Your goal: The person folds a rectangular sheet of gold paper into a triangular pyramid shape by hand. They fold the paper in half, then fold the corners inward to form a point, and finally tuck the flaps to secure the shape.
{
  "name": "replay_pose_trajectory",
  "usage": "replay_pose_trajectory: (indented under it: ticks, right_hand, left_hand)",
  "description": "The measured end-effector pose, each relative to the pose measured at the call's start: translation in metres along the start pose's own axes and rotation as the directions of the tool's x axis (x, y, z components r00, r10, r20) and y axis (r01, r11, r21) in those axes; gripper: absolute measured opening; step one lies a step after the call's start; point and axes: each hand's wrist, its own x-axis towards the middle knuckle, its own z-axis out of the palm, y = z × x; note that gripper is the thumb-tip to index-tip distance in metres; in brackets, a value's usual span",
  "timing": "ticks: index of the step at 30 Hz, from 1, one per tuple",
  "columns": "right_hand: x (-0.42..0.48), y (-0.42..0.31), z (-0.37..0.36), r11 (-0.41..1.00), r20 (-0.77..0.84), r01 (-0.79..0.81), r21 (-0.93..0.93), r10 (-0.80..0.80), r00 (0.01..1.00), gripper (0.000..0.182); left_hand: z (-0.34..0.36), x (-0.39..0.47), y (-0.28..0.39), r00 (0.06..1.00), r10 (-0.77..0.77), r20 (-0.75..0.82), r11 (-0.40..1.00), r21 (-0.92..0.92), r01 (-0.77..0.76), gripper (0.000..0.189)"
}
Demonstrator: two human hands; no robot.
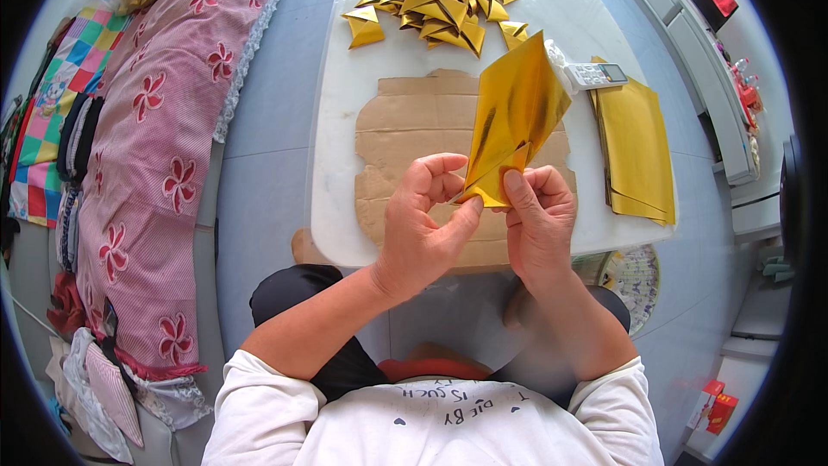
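A sheet of gold foil paper (514,107), partly folded at its lower end, is held up above a piece of brown cardboard (414,120). My right hand (540,213) grips its lower right corner between thumb and fingers. At the lower left edge, the thumb and a fingertip of my left hand (430,213) pinch the fold, while the other fingers curl loosely. A heap of folded gold paper pieces (440,6) lies at the far side of the white table (336,207). Flat gold sheets (637,149) are stacked at the table's right.
A white remote control (595,74) lies by the stack's far end, beside a crumpled white item (557,59). To the left stands a couch with a pink flowered cover (162,142) and folded clothes. A round patterned bin (634,285) is under the table's near right corner.
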Motion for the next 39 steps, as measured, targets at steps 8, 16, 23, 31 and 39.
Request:
replay_pose_trajectory:
  ticks: [8,16,23,31,39]
  right_hand:
    - [0.000,0.004,-0.005,0.996,0.018,-0.018,-0.092,0.020,1.000,0.012]
    - [-0.002,0.007,-0.006,0.981,0.000,-0.074,-0.180,0.075,0.997,0.014]
    - [-0.004,0.005,-0.008,0.961,0.034,-0.147,-0.233,0.159,0.987,0.016]
    - [-0.004,-0.001,-0.008,0.925,0.116,-0.170,-0.339,0.221,0.968,0.015]
    - [0.013,-0.022,-0.023,0.931,0.255,-0.365,-0.001,0.353,0.900,0.016]
  left_hand:
    - [0.003,0.004,-0.008,0.991,-0.126,0.045,0.980,-0.152,0.131,0.020]
    - [0.003,0.004,-0.009,0.968,-0.232,0.100,0.960,-0.138,0.245,0.014]
    - [0.002,0.004,-0.012,0.963,-0.265,0.049,0.917,-0.295,0.267,0.013]
    - [-0.003,0.005,-0.019,0.973,-0.232,0.015,0.899,-0.379,0.220,0.006]
    - [-0.023,0.016,-0.007,0.947,-0.268,0.176,0.879,-0.358,0.315,0.003]
